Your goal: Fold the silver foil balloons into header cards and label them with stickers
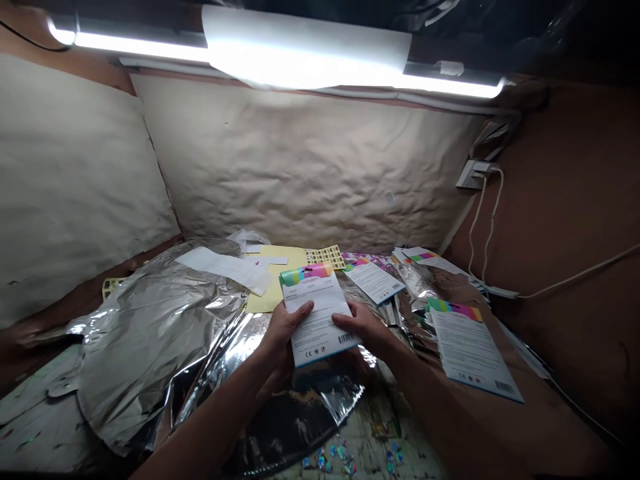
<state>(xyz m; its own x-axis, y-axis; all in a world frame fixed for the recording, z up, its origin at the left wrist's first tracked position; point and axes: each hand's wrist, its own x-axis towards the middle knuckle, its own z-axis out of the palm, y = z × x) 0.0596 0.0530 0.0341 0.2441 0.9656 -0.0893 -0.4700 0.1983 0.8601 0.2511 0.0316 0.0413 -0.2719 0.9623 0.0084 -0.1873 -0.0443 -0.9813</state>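
Printed card [320, 313] between left hand [283, 333], right hand [363, 327]

Left hand [284, 331] and right hand [361, 327] hold a barcoded card [320, 313] over foil [150, 333].

The held card [320, 313] bears a legible CE mark [309, 351].

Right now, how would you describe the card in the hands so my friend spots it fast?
Start at the crinkled beige wall, then look down to the crumpled silver foil. Over the foil, a white card with a rainbow top stripe sits between the left hand and right hand. Its matching neighbours lie flat; only this one is held.
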